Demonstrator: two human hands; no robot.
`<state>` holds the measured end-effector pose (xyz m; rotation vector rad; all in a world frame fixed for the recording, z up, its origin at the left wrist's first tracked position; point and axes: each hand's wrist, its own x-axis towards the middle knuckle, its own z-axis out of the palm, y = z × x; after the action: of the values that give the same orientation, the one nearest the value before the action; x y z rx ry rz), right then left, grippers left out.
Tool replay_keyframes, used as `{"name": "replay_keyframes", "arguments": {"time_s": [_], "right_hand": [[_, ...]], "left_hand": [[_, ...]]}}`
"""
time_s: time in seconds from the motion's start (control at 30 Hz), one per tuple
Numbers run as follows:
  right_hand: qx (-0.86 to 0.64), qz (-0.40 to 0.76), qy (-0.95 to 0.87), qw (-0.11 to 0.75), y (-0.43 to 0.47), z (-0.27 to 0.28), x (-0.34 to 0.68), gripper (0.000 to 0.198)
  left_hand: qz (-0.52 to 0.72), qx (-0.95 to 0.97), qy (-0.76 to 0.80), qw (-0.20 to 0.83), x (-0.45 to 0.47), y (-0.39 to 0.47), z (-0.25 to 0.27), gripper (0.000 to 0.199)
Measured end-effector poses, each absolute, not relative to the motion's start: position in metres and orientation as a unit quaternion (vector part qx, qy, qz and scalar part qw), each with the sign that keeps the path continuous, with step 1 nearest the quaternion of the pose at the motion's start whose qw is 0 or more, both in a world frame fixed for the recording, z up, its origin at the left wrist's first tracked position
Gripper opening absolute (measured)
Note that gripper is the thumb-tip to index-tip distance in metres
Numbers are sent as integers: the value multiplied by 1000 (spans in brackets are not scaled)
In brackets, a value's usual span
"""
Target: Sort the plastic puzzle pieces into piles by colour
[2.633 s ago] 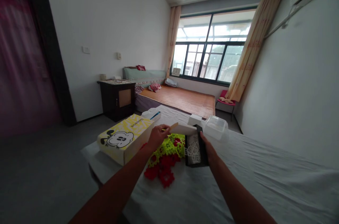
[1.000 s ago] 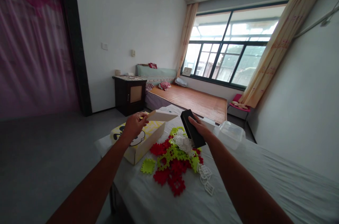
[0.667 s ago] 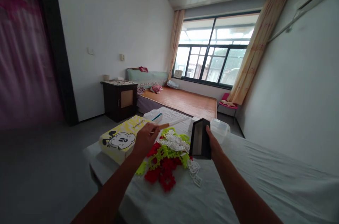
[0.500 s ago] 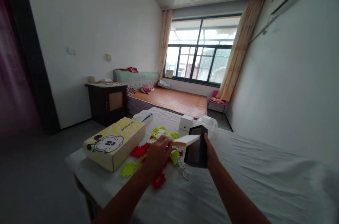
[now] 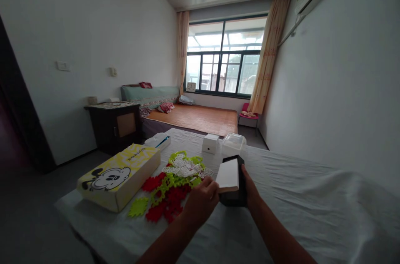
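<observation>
My right hand (image 5: pixel 249 185) is closed on the right side of a black open box (image 5: pixel 234 200), tilted toward me above the cloth. A white flat box-like piece (image 5: pixel 228 173) lies over the black box's opening, and my left hand (image 5: pixel 205 194) pinches its lower left edge. Whether the white piece is a lid or an insert I cannot tell. Left of my left hand spreads a pile of plastic pieces: red ones (image 5: pixel 156 211), yellow-green ones (image 5: pixel 138 207) and small white lattice ones (image 5: pixel 183 167).
A yellow and white cartoon shoebox (image 5: pixel 125 195) stands at the left on the white-clothed table (image 5: pixel 281 214). Farther back are a small white box (image 5: pixel 210 143), a clear plastic container (image 5: pixel 233 144) and a white tray with a blue item (image 5: pixel 163 142). A bed (image 5: pixel 200 119) lies beyond.
The white piece has swung from sticking out leftward to lying over the black box's opening. My left hand has come right and lower with it, uncovering the plastic pile. The view has shifted.
</observation>
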<state>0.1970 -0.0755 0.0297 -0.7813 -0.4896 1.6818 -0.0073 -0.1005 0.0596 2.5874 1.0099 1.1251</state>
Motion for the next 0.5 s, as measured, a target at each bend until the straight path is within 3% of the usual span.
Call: {"name": "replay_keyframes", "arguments": {"time_s": [0.27,0.5], "right_hand": [[-370,699,-168,589,-81,29,206,57],[-331,725,-172,579,-83,25,198,61]], "left_hand": [[400,843,337,123,-16,-103,57,14],[332,874,349,-57,-12,-104,44,12]]}}
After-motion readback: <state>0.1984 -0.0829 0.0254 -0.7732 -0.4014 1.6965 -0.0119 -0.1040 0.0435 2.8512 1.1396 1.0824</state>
